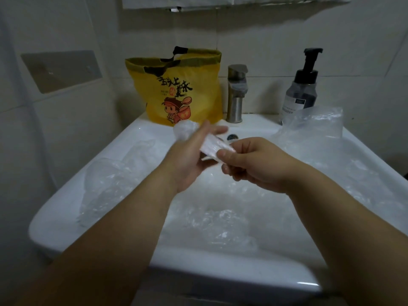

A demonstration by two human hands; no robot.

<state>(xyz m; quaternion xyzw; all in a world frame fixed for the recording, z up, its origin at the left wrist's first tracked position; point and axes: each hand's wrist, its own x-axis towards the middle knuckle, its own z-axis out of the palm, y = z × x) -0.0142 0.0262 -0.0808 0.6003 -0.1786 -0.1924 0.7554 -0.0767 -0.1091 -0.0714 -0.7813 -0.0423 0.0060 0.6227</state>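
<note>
Over the white sink (220,274), my right hand (254,165) pinches one end of the twisted clear plastic bag (212,147) between thumb and curled fingers, while my blurred left hand (192,157) lies with its fingers nearly straight against the bag's balled far end.

Dim light, white tiled wall (276,36), white sink (55,217), steel faucet (236,93), perhaps mirror (198,1) above

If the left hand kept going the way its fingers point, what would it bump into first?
Likely the metal faucet, though depth is unclear; the yellow bag stands close beside it.
</note>
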